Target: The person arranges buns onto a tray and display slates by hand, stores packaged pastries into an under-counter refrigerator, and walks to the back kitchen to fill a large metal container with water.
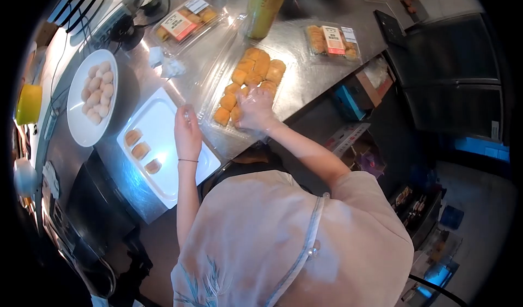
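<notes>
A: Where is the clear container [219,93] of pastries [261,64] placed relative to the hands?

B: It is set on the steel counter [308,83], directly under and ahead of the right hand [256,110]. From the left hand [187,123] it is found to the right and forward.

A: And its long axis?

B: It is pointed forward, slanted to the right. The right hand is plainly the nearer: the near half of the pastries is covered by it.

A: Is anything grasped?

B: By the right hand, pastries are touched with extended fingers, but whether one is gripped cannot be told. The left hand is held above the white tray [163,113], its fingers curled; a glint is seen at the fingertips, but whether anything is held cannot be told.

A: What is counted?

B: About a dozen pastries are made out, some being hidden by the right hand. Three brown pieces [140,150] are laid in the white tray. Roughly fifteen pale balls [98,92] are heaped in one white bowl [81,135]. Two labelled packs are seen, one left [180,26] and one right [332,43] of a single tall yellow-green container [267,7].
</notes>
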A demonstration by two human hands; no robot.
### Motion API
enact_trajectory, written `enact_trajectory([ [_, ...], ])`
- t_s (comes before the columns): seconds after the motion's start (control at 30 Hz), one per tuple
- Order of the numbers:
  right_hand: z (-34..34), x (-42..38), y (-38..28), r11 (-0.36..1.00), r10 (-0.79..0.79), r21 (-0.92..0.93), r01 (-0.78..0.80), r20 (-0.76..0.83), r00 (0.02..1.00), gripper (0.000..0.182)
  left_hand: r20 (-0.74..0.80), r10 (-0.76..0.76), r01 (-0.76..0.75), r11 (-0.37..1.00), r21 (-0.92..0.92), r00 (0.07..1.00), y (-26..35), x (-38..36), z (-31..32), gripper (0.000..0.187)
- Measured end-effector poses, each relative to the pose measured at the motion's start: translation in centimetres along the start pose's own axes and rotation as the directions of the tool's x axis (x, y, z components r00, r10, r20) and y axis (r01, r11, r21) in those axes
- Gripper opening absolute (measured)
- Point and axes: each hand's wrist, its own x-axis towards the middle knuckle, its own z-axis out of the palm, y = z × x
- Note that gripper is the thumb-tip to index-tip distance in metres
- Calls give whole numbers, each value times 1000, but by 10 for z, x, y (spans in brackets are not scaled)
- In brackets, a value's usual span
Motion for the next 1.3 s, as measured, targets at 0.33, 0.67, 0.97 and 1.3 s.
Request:
enact_trajectory([
  [0.33,13,-14,-16,993,-52,96,61,-95,994,87,28,-90,90,996,-24,996,-7,2,-27,21],
  [0.67,26,-42,38,999,-20,-50,15,-115,993,53,54,-102,109,984,-141,993,-13,1,-23,25],
  [0.97,19,-52,35,992,-108,-78,94,-200,974,44,62,-102,109,987,-119,993,-12,-1,-24,23],
  [1.3,18,-8,67,1000,26,11,-24,-418,908,51,1,79,-79,996,-34,997,-21,-2,-20,22],
])
